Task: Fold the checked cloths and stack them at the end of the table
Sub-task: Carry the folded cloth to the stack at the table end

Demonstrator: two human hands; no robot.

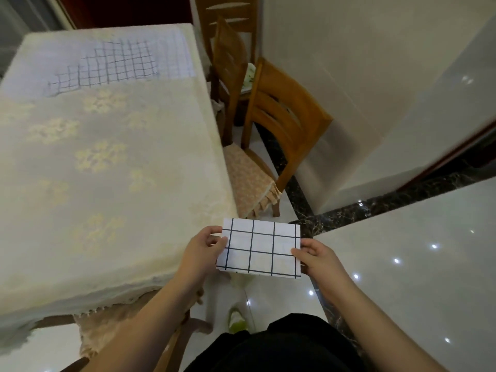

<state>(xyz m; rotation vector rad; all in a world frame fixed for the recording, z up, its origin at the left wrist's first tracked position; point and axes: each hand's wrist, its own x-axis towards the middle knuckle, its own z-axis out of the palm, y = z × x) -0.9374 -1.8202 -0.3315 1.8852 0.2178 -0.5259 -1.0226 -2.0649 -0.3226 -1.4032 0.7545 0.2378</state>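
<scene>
A small folded white cloth with dark checks (260, 248) hangs in the air off the table's right side, above the floor. My left hand (205, 248) pinches its left edge, thumb on top. My right hand (315, 257) grips its right edge. On the far end of the table (107, 162) lie more checked cloths (118, 64), spread flat and overlapping, one with bold dark lines over paler ones.
The table wears a cream flowered cover. Two wooden chairs (279, 124) stand along its right side, the nearer with a padded seat. Another chair seat shows under the table's near corner. Glossy white floor tiles and a wall lie to the right.
</scene>
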